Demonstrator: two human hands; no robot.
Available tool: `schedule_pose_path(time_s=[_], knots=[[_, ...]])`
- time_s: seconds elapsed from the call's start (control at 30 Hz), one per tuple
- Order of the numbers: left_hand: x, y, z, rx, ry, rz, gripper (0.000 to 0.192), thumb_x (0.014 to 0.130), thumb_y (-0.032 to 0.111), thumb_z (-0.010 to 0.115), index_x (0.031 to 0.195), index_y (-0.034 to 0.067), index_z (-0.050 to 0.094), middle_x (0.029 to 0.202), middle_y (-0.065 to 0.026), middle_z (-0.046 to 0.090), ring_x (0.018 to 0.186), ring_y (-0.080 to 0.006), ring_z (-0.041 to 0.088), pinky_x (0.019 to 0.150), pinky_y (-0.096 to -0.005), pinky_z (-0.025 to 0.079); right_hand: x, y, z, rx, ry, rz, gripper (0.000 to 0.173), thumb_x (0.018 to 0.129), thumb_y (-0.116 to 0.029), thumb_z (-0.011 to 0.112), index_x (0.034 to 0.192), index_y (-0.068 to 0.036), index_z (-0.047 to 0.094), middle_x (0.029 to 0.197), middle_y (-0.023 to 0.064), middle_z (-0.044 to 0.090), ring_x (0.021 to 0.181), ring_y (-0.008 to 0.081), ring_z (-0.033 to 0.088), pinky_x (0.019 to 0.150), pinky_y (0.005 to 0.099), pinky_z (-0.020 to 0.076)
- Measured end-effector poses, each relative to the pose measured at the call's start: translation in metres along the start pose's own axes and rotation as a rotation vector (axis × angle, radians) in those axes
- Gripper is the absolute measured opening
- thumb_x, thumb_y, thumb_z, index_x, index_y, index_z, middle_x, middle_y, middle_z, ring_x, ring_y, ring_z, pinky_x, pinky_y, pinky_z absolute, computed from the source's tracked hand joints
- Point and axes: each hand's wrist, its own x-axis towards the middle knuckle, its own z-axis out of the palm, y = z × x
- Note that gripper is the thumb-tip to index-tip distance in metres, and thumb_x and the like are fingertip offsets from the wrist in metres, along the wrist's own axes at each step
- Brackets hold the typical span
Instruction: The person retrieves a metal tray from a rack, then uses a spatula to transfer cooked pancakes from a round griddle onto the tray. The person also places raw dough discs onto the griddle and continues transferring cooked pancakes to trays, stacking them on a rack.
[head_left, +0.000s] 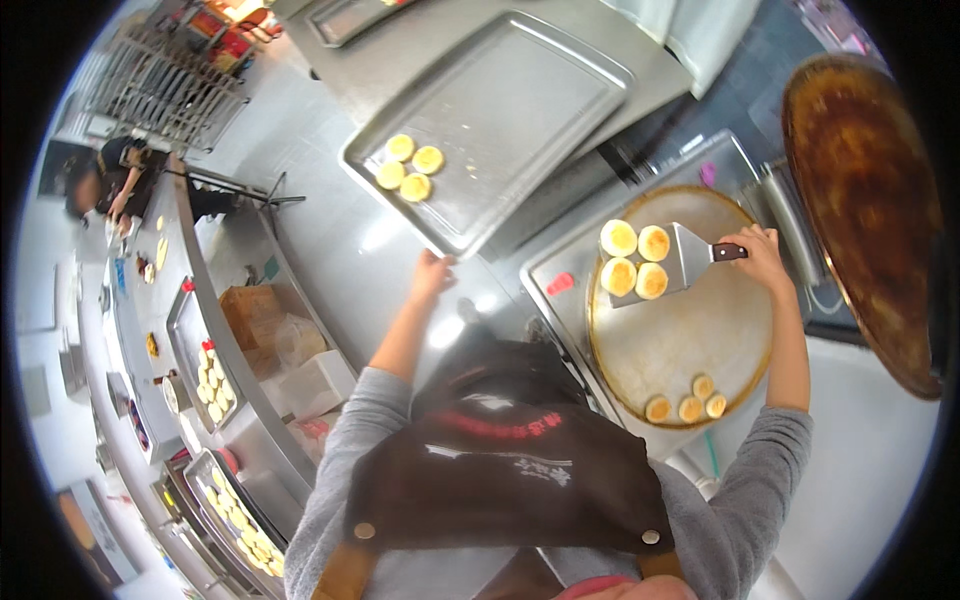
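My right hand (759, 251) grips the dark handle of a wide metal spatula (694, 255). Several browned round cakes (634, 259) lie on its blade, above the left part of a round griddle (697, 330). More small browned cakes (690, 409) rest on the griddle near its lower edge. At the near corner of a large metal tray (495, 127), my left hand (433, 271) touches the rim with its fingers. Several yellow cakes (409, 169) sit together at the left end of that tray.
A raised, browned griddle lid (862, 217) stands at the right. Under the tray is a steel table (637, 112). Leftward, a long counter (251, 367) holds trays of pale dough pieces (214, 386), with a cardboard box (251, 315) below. Another person (135, 176) works at its far end.
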Motion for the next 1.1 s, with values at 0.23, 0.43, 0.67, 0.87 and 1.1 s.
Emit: schedule_pose_path(time_s=[0.23,0.43,0.67,0.87,1.1], knots=[[0.002,-0.007,0.005,-0.061,-0.001,0.039,0.025,0.077,0.01,0.061,0.095,0.01,0.043,0.079,-0.0013,0.051,0.063,-0.0095,0.047,0.057,-0.0299,0.051,0.134,-0.056,-0.041,-0.118,0.099,-0.133,0.037,0.062,-0.013,0.067,0.098,-0.022,0.064,0.086,0.0024,0.058,0.091,0.0231,0.05,0.08,0.0376,0.0293],[0.0,-0.006,0.008,-0.041,0.037,0.023,0.024,0.075,0.01,0.06,0.093,0.008,0.043,0.08,-0.0027,0.05,0.064,-0.011,0.048,0.057,-0.0319,0.051,0.25,-0.156,-0.036,-0.257,0.014,-0.09,0.028,0.07,-0.021,0.064,0.098,-0.027,0.064,0.095,0.0053,0.065,0.095,0.0245,0.058,0.085,0.0426,0.0306],[0.009,-0.013,0.006,-0.027,0.012,0.039,0.025,0.076,0.01,0.061,0.092,0.008,0.042,0.078,-0.0023,0.049,0.064,-0.0112,0.048,0.056,-0.0319,0.051,0.248,-0.174,-0.062,-0.484,-0.034,0.111,0.018,0.076,-0.019,0.054,0.087,-0.016,0.068,0.088,0.0083,0.067,0.091,0.025,0.061,0.084,0.041,0.0309],[0.01,-0.017,-0.01,0.025,-0.146,0.141,0.026,0.08,0.018,0.059,0.101,0.013,0.046,0.078,-0.0003,0.05,0.061,-0.0089,0.044,0.058,-0.0295,0.047,0.064,-0.051,-0.069,-0.293,0.178,0.279,0.023,0.069,-0.023,0.065,0.092,-0.022,0.065,0.084,0.0058,0.065,0.085,0.024,0.057,0.074,0.0374,0.0296],[0.003,0.002,-0.011,0.0,-0.146,-0.004,0.024,0.08,0.015,0.059,0.101,0.013,0.047,0.091,0.0003,0.053,0.07,-0.0078,0.045,0.06,-0.0248,0.045,-0.162,0.026,-0.043,-0.366,-0.139,0.712,0.027,0.066,-0.032,0.068,0.092,-0.026,0.065,0.085,0.0004,0.063,0.09,0.0179,0.054,0.078,0.035,0.0283]])
